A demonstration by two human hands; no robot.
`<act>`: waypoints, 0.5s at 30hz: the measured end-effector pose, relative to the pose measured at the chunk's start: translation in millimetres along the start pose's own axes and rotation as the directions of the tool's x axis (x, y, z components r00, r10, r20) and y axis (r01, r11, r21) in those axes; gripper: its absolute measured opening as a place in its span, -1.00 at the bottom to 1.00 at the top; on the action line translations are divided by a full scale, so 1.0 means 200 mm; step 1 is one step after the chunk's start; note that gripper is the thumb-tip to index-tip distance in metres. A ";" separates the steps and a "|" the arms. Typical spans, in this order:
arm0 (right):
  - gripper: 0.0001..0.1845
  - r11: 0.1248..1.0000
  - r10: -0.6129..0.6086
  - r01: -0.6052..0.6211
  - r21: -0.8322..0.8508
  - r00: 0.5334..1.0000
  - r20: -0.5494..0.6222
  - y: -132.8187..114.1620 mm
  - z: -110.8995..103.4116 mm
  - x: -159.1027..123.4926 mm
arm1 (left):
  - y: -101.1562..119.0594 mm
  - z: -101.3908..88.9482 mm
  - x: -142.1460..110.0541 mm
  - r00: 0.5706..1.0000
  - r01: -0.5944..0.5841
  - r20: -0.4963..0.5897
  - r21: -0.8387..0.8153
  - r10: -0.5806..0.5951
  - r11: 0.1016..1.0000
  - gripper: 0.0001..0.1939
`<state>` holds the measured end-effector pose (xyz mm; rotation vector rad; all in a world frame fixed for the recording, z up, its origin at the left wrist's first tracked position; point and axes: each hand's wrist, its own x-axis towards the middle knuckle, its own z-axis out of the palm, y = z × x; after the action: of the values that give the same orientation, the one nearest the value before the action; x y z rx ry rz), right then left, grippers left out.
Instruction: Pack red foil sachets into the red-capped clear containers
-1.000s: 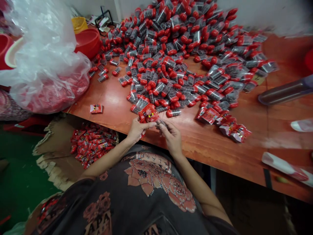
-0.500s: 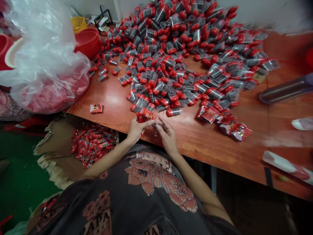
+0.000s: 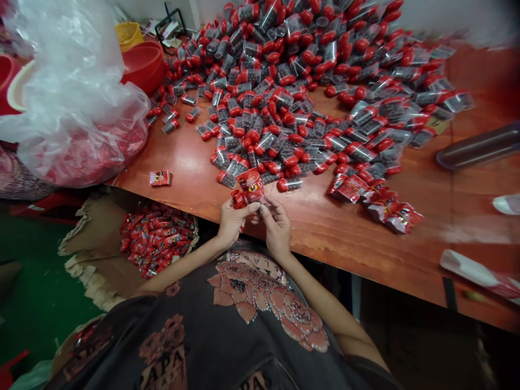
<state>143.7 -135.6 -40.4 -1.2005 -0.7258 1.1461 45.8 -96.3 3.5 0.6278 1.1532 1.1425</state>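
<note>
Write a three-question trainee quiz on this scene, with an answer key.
1. Open question: What does the left hand hold?
2. True or false: In the view, the yellow basket stands left of the heap of red-capped clear tubes.
3. Multiple choice: What fills the cardboard-lined container below the table edge?
a) green bottles
b) shiny red packets
c) white cups

Key: 1. At least one red printed packet; 2. True; 3. b
</note>
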 end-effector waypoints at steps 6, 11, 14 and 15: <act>-0.67 1.000 0.004 -0.004 0.025 1.000 0.011 -0.02 -0.02 0.00 | -0.01 -0.04 0.06 0.997 -0.055 -0.049 -0.066 0.052 0.996 -0.57; -0.67 0.997 0.045 -0.046 0.063 0.999 0.010 -0.02 0.00 0.00 | -0.01 -0.04 0.06 0.998 0.008 -0.062 -0.062 -0.011 0.998 -0.55; -0.66 0.993 0.071 -0.069 0.095 0.997 -0.011 -0.02 0.01 0.00 | -0.02 -0.02 0.04 0.997 0.019 -0.070 -0.060 -0.023 0.998 -0.58; -0.66 0.992 0.077 -0.075 0.099 0.997 -0.017 -0.01 0.01 0.00 | -0.03 -0.02 0.03 0.997 0.024 -0.069 -0.053 -0.028 0.998 -0.60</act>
<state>142.8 -135.7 -37.1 -1.1634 -0.6050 1.2173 43.5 -93.5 -4.4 0.5347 1.1837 1.1768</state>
